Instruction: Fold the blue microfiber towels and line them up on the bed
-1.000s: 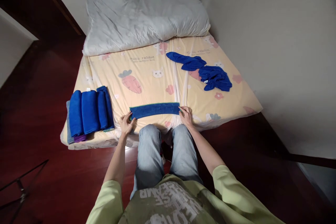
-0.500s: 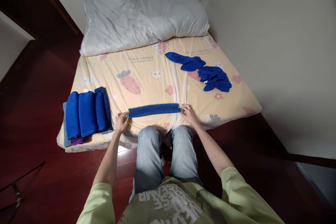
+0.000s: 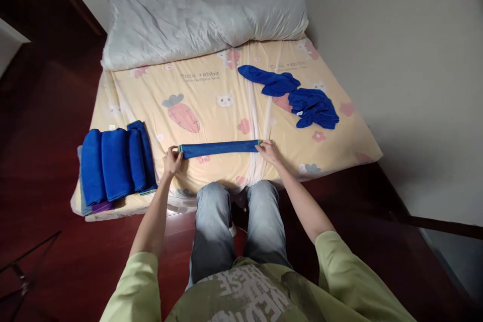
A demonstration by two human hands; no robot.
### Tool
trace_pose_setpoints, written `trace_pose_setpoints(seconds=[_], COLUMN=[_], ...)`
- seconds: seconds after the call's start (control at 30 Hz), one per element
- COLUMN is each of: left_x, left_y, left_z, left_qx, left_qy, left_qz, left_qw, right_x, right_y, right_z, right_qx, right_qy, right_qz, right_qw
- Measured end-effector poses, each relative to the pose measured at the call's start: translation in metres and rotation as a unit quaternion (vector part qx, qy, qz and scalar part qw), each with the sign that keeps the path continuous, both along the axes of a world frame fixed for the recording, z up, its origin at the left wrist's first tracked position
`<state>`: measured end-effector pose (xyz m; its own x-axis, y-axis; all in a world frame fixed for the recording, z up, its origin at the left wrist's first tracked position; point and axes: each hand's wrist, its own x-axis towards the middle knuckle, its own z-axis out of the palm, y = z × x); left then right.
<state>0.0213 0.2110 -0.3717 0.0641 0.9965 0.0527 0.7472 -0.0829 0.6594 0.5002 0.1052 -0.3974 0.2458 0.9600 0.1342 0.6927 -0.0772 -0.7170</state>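
A blue towel (image 3: 221, 149) with green-edged ends is folded into a long narrow strip above the front part of the bed. My left hand (image 3: 173, 161) pinches its left end, and my right hand (image 3: 268, 151) pinches its right end. At the bed's left front corner lie several folded blue towels (image 3: 116, 166) side by side, with purple and grey-blue cloth showing beneath them. Two crumpled blue cloths, one long (image 3: 269, 80) and one bunched (image 3: 315, 108), lie on the right side of the bed.
The bed (image 3: 211, 105) has a yellow patterned sheet. A large grey-white pillow or quilt (image 3: 204, 10) covers its far end. My knees touch or nearly touch the front edge. A thin black metal frame (image 3: 22, 276) stands at the lower left.
The towel strip has moved slightly away from me with both hands, and its visible face now looks smoother and narrower. My view has shifted a little; the other cloths stay in place.
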Motion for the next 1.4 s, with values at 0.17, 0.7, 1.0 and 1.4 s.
trace_pose_setpoints(seconds=[0.17,0.7,1.0,1.4], left_x=[0.008,0.004,-0.009,0.001], left_y=[-0.004,-0.001,-0.071,-0.076], left_z=[0.004,0.041,0.024,0.052], left_qx=[0.09,0.038,0.088,0.093], left_qy=[0.082,0.176,0.232,0.242], left_qz=[-0.008,-0.324,-0.293,-0.276], left_qw=[0.993,0.929,0.923,0.926], right_x=[-0.012,-0.02,-0.051,-0.08], right_y=[-0.003,0.024,0.041,0.055], right_z=[0.013,0.05,0.077,0.1], right_qx=[0.017,-0.027,-0.106,-0.128], right_qy=[-0.055,-0.324,-0.468,-0.587], right_qz=[-0.062,0.243,0.263,0.268], right_qw=[0.996,0.914,0.837,0.754])
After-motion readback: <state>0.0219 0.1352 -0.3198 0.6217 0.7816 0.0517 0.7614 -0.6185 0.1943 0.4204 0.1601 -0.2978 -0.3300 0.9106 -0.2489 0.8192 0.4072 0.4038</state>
